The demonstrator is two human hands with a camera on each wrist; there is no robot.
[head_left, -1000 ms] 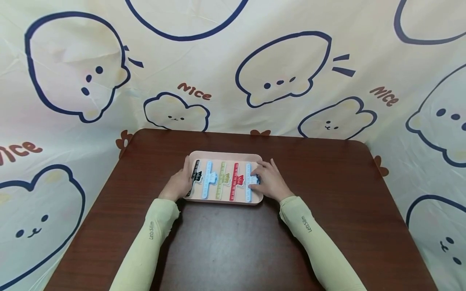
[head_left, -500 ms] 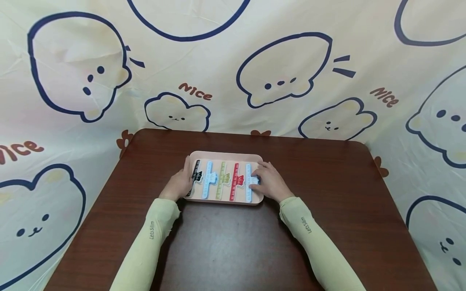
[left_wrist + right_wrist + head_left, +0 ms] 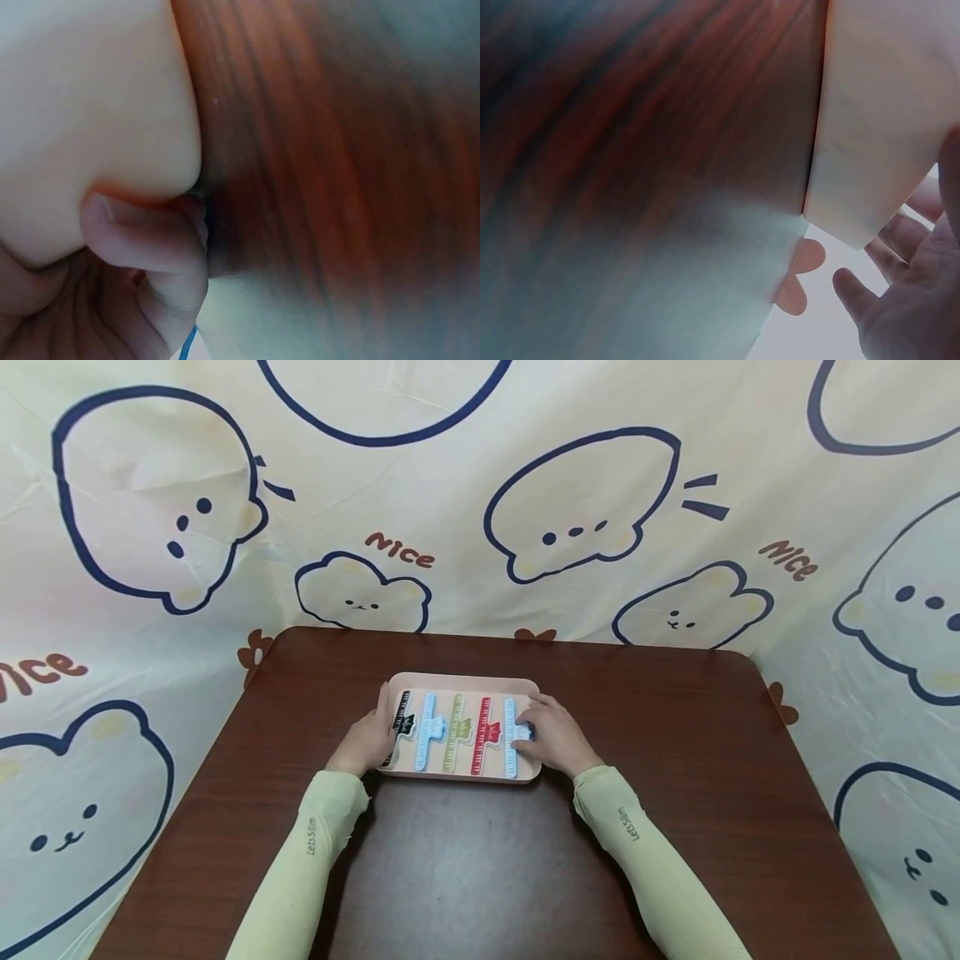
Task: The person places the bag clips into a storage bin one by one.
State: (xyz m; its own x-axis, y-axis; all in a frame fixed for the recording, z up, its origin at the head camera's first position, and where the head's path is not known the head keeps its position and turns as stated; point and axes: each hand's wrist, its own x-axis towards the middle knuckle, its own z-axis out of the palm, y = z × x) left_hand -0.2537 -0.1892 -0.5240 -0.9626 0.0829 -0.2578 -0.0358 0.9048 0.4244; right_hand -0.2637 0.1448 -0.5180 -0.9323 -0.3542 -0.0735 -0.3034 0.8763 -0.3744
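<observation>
A pale pink tray (image 3: 465, 682) holds a row of ruler-edged clips: a black clip (image 3: 406, 725), a light blue clip (image 3: 426, 735), a green clip (image 3: 453, 735), a red clip (image 3: 482, 739) and, at the right end, another light blue clip (image 3: 511, 739). My left hand (image 3: 366, 739) grips the tray's left side, its fingers curled at the pale tray wall (image 3: 112, 90) in the left wrist view. Thumb and fingers of my right hand (image 3: 558, 739) pinch the right-end light blue clip, covering its handle. In the right wrist view the tray wall (image 3: 877, 97) partly hides those fingers.
The tray sits toward the back of a dark brown wooden table (image 3: 465, 868). Behind and beside the table hangs a pale curtain (image 3: 465, 510) printed with cartoon outlines. Both forearms wear light green sleeves (image 3: 296, 868).
</observation>
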